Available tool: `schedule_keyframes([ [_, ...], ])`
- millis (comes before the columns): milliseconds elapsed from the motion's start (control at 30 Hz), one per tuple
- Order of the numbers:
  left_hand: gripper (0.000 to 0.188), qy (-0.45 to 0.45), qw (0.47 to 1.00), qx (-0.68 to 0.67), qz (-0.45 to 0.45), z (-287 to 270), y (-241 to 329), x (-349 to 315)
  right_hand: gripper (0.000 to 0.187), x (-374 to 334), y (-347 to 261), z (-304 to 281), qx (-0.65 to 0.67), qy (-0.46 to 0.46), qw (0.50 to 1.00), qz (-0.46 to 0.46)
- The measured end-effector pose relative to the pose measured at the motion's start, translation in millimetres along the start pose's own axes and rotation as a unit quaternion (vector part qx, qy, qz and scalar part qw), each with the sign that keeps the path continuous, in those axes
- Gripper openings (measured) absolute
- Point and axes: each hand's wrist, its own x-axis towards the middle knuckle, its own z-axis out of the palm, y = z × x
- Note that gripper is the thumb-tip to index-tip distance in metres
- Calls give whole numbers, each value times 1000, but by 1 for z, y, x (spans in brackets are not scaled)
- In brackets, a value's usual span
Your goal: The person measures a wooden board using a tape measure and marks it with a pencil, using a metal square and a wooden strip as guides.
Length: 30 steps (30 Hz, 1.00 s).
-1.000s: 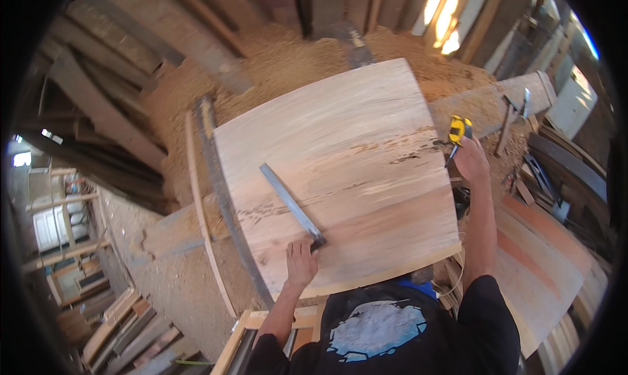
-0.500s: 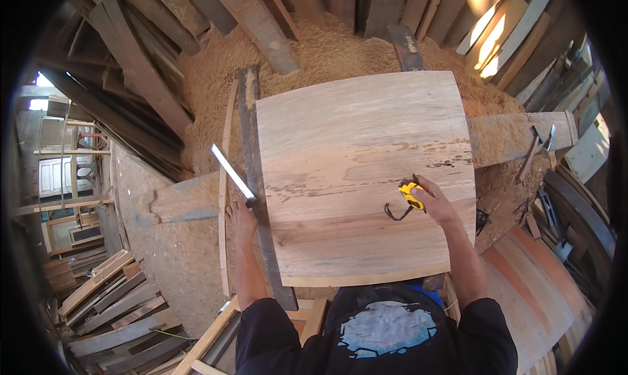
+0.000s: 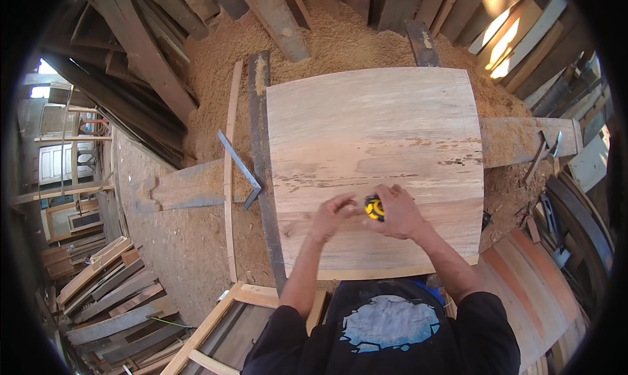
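Yellow-and-black, boxy tape measure (image 3: 374, 208) is over the pale, broad wooden panel's (image 3: 373, 126) near half, clasped in right hand's (image 3: 400, 213) bent fingers; left hand (image 3: 331, 215) just beside, toward panel's left edge, fingers blurred, curled; pinching or not, cannot tell.

- Left hand (image 3: 332, 217) is blurred; I can't tell if it touches the tape (image 3: 375, 209).
- Right hand (image 3: 400, 213) hides part of the tape.
- Frame (image 3: 205, 325) runs off below my view.
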Motion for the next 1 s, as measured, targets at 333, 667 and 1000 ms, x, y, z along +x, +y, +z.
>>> schedule_keyframes([
  [333, 18, 37, 983, 167, 64, -12, -7, 8, 58, -30, 39, -14, -23, 42, 999, 16],
  [667, 24, 345, 929, 119, 66, -253, -75, 42, 53, -119, 234, -163, -215, 205, 934, 198],
  [1000, 13, 318, 930, 96, 160, -257, -81, 60, 61, -123, 289, -153, -184, 230, 937, 186],
])
